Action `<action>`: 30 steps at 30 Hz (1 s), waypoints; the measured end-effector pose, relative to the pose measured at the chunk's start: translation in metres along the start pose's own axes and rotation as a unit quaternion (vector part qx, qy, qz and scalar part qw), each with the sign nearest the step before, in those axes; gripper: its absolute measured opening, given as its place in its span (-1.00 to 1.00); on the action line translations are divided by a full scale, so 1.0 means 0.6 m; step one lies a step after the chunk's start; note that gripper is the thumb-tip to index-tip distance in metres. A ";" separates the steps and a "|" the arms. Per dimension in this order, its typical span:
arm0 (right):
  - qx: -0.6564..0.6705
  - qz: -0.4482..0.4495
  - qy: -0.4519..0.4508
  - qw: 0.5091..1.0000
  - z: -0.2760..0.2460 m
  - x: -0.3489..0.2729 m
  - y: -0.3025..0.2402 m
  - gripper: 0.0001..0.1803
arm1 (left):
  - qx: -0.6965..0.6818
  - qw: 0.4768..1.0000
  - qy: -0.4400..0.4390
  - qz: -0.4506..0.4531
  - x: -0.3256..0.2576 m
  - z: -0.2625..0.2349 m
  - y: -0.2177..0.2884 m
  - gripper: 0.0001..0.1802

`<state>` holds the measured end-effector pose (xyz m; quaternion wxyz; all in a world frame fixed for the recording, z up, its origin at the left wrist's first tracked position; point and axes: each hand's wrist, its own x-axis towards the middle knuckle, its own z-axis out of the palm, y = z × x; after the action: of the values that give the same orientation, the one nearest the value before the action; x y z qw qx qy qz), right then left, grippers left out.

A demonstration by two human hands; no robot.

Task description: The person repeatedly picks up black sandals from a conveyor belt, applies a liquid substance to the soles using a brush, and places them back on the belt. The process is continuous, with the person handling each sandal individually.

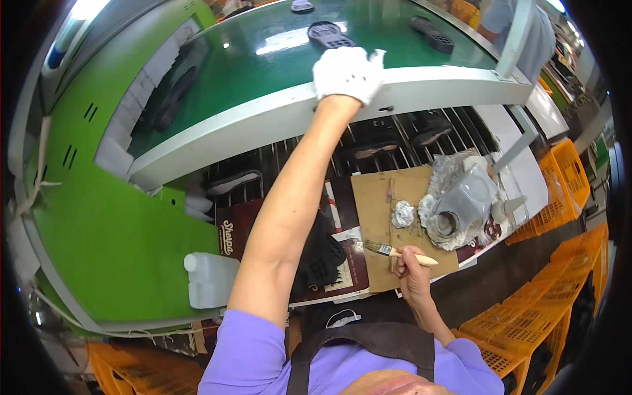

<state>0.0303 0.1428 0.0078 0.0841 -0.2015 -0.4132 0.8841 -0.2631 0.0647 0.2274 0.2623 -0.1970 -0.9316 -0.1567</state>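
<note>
One flat brush (pixel 394 252), pale wooden handle (pixel 426 261), right grip (pixel 413 273) pinching it, left gloved grip (pixel 349 74) unclear

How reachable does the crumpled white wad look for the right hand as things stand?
Probably yes: the wad lies just past the right hand, with open cardboard between; only the brush in that hand's fingers might get in the way.

White script lettering (pixel 227 237) on maroon cardboard (pixel 249 217); turned sideways

A shoe-factory workshop, shown by loose soles (pixel 432 35) on a green conveyor belt (pixel 263 66), a green machine housing (pixel 118 250) and orange plastic crates (pixel 520 322).
</note>
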 end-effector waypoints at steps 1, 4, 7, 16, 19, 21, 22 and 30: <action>0.003 0.006 -0.003 1.000 0.003 0.000 0.000 -0.84 | 0.003 1.000 0.003 -0.002 0.000 0.001 -0.005 -0.45; 0.001 0.010 -0.004 1.000 0.003 0.003 0.002 -0.84 | -0.010 1.000 -0.002 -0.016 -0.003 -0.003 -0.010 -0.48; -0.002 0.008 0.000 1.000 0.000 0.004 0.003 -0.84 | -0.018 1.000 0.007 -0.009 -0.003 -0.001 -0.009 -0.50; -0.001 0.003 -0.004 1.000 0.003 0.003 0.004 -0.83 | -0.013 1.000 0.001 -0.007 -0.002 -0.001 -0.007 -0.48; -0.003 0.003 -0.001 1.000 0.003 0.002 0.005 -0.83 | -0.019 1.000 0.006 -0.008 0.002 0.008 -0.010 -0.44; -0.005 0.004 -0.005 1.000 0.003 0.001 0.005 -0.83 | -0.015 1.000 -0.009 -0.017 0.004 0.007 -0.011 -0.42; -0.005 0.004 -0.010 1.000 0.004 0.001 0.004 -0.83 | -0.014 1.000 -0.016 -0.020 0.004 0.003 -0.010 -0.42; -0.022 0.018 -0.010 1.000 -0.001 0.003 0.003 -0.82 | -0.003 0.997 -0.051 -0.052 0.003 -0.012 0.003 -0.42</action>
<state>0.0291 0.1427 0.0057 0.0598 -0.2020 -0.4300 0.8779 -0.2605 0.0640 0.2347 0.2050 -0.1572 -0.9522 -0.1628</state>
